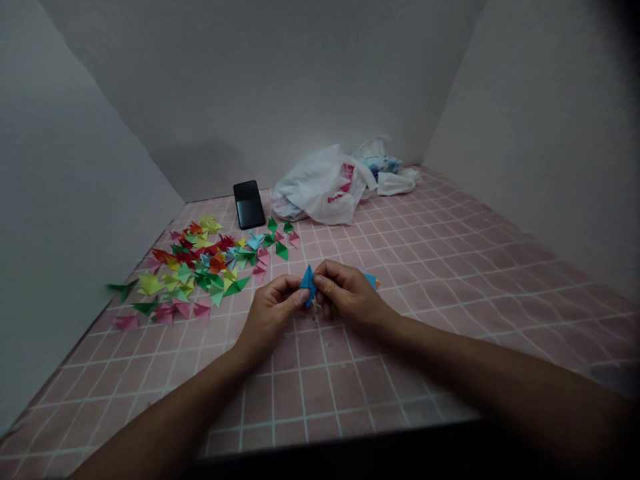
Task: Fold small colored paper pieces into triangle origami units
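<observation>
A small piece of folded blue paper [309, 280], pointed at the top, is pinched between both hands above the table. My left hand [275, 303] grips its left side, thumb in front. On the right side, my right hand [347, 291] holds it with thumb and index finger, the other fingers curled beneath. Behind my right hand, more blue paper [371, 281] with a bit of orange shows, partly hidden by the hand. To the left lie many small folded paper pieces [200, 260] in green, pink, red, yellow, orange and light blue.
A black phone [249, 205] lies behind the paper pieces. White plastic bags [325, 183] with red print sit at the back against the wall. The table bears a pink checked cloth [475, 280], with pale walls at the left, back and right.
</observation>
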A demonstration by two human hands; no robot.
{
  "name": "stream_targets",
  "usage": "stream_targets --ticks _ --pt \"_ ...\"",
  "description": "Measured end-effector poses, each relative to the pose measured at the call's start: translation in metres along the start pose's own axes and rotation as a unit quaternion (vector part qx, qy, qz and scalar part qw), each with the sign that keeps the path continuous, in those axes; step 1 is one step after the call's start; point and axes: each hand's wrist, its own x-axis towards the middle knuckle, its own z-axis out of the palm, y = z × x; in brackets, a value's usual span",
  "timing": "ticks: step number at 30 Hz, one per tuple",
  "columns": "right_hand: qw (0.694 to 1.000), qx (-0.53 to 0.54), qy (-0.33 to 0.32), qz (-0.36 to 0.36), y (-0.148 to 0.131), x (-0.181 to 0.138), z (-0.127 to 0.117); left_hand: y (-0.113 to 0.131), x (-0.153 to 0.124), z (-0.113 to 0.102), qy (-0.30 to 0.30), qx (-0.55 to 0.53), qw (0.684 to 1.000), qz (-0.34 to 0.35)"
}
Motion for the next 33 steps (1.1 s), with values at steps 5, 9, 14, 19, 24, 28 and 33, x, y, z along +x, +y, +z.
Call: stream_targets --ticks 5,9,14,19,24,28,33 --pt "1.0 0.004 0.007 -0.024 0.0013 0.0004 0.0015 0.0003 -0.0015 -0.0009 0.03 -0.006 0.999 -0.009" --pt "0.999 -0.031 -0.006 -0.044 0.0018 0.0001 0.0024 -0.0001 -0.0017 -0.002 0.027 0.0 1.0 -0.011" --pt "0.999 0.002 -0.005 -0.047 0.001 -0.0006 0.0029 0.0002 -0.0021 -0.0021 0.02 0.017 1.0 -0.005" --pt "0.999 -0.025 -0.003 -0.048 0.0019 0.0008 0.0016 0.0003 -0.0028 -0.0008 0.027 0.024 0.999 -0.002" --pt "0.991 -0.109 -0.003 -0.078 0.0036 0.0006 0.0004 -0.0004 -0.0026 -0.0007 0.018 0.008 1.0 -0.005" --pt "0.989 -0.122 0.01 -0.082 0.0032 -0.001 0.0002 -0.0019 -0.002 -0.0017 0.017 0.012 1.0 -0.011" --pt "0.988 -0.13 0.051 -0.071 0.001 -0.001 0.0 -0.0004 -0.0032 0.0006 0.021 0.076 0.997 0.016"
